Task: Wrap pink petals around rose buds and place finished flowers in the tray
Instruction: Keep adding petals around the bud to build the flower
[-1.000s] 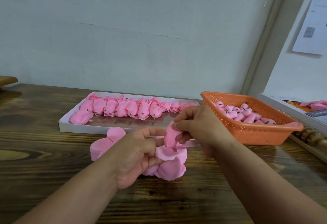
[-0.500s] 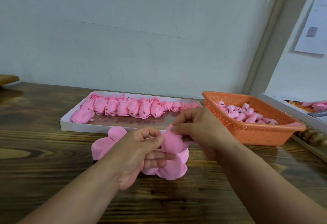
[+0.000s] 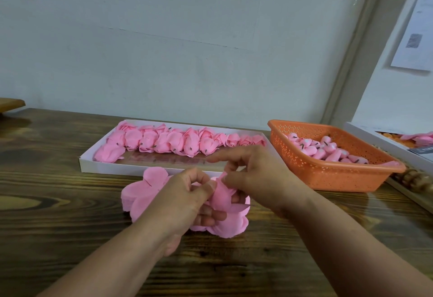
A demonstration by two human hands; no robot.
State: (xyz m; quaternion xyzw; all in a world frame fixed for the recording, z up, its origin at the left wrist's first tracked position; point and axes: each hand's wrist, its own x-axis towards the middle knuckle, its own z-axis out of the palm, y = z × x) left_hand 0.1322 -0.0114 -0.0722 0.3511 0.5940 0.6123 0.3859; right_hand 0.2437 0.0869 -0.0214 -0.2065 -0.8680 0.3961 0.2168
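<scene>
My left hand (image 3: 187, 200) grips a pink flower in the making, its petals (image 3: 230, 223) spreading out below my fingers. My right hand (image 3: 255, 174) pinches the upper edge of one pink petal (image 3: 220, 191) and folds it against the middle of the flower; the bud inside is hidden by petals and fingers. A stack of loose pink petal sheets (image 3: 143, 191) lies on the table just left of my left hand. Behind my hands is the white tray (image 3: 131, 167) holding a row of several finished pink roses (image 3: 178, 143).
An orange perforated basket (image 3: 328, 177) with several pink buds (image 3: 325, 151) stands to the right of the tray. Further right is a white box edge (image 3: 384, 146) and a turned wooden piece (image 3: 419, 179). The dark wooden table (image 3: 58, 214) meets a pale wall behind.
My right hand has brought the raised petal down and inward against the flower, and my left thumb has closed over it. My hands have drawn closer together.
</scene>
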